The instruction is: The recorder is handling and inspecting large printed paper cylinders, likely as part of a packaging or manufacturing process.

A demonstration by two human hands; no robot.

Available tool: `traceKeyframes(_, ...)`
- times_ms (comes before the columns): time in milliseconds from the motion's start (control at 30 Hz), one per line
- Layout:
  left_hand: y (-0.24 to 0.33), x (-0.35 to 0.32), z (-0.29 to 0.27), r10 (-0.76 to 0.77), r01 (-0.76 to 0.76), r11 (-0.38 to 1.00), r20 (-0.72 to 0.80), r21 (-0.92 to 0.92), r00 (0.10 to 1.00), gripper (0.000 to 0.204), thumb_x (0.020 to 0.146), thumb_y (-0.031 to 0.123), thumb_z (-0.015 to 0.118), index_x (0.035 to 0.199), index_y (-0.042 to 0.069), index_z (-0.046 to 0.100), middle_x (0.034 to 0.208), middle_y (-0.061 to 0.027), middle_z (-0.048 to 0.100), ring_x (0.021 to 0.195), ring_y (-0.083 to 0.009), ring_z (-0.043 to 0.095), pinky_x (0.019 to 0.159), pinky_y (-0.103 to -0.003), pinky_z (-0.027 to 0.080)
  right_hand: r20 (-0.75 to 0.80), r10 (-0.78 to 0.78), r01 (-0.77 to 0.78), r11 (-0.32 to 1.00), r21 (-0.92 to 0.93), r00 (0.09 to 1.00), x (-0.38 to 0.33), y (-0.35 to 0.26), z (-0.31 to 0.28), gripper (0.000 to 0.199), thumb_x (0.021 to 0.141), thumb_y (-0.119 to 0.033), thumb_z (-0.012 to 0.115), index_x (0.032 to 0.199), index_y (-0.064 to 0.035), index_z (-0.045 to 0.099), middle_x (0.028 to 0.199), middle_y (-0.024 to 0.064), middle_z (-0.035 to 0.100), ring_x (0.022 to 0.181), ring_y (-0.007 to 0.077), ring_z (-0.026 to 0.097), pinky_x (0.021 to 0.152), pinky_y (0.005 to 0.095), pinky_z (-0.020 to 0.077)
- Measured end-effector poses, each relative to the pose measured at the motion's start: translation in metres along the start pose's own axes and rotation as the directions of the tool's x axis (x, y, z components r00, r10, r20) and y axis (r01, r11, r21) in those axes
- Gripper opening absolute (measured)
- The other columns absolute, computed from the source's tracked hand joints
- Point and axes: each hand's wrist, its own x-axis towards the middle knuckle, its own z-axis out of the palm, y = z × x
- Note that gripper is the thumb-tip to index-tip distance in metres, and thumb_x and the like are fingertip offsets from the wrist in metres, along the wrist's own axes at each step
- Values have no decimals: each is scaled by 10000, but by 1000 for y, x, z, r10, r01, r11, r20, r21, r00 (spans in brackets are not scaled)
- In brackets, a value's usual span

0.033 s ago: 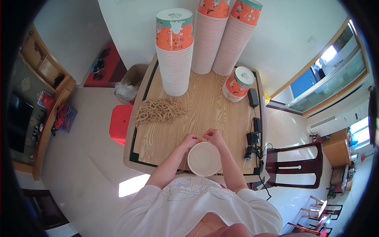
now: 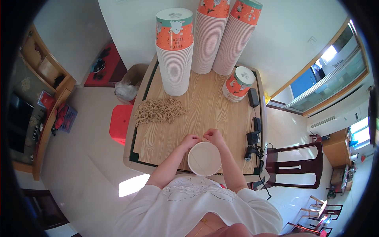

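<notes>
A white paper bucket (image 2: 204, 158) stands at the near edge of the table, its open mouth facing up, close against my body. A thin cord (image 2: 200, 165) runs across its mouth. Just beyond the far rim, my left hand (image 2: 190, 141) is closed, thumb and fingers pinched together. Beside it my right hand (image 2: 214, 136) is closed in a like pinch, the fingertips nearly meeting. Both seem to pinch the thin cord, though fingers largely cover it. A tangled heap of tan cords (image 2: 160, 111) lies on the table to the left.
Tall stacks of upturned paper buckets (image 2: 175, 67) rise at the back of the wood-grain table (image 2: 197, 110). A shorter stack (image 2: 239, 83) stands back right. Black adapters and cables (image 2: 252, 138) line the right edge. A red stool (image 2: 120, 124) is left, a dark chair (image 2: 294, 165) right.
</notes>
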Motion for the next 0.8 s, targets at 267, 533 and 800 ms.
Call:
traceKeyframes(267,4,-4,-14,-13,27,979,67,-203,998,337,791,344,568,587,77,555,495,31,456,433,-53,409,389,-213,304,37,72,-73,997,37,997,2,5,2,106,725,-114,630,752,-16,600,637,39,593,560,96,540,502,239,435)
traceKeyframes(533,18,-17,-21,97,-93,995,97,-44,991,261,796,299,566,702,67,638,526,31,493,469,-50,426,411,-212,320,115,65,-81,986,146,991,4,-2,7,91,756,-96,594,788,-11,586,660,44,599,574,98,552,516,231,448)
traceKeyframes(800,29,-19,-17,189,-198,980,205,27,960,156,758,73,581,898,71,647,797,-43,634,685,-86,550,618,-227,445,83,30,-38,995,94,996,7,8,10,64,763,-64,570,779,-2,576,631,42,583,552,101,534,503,238,435)
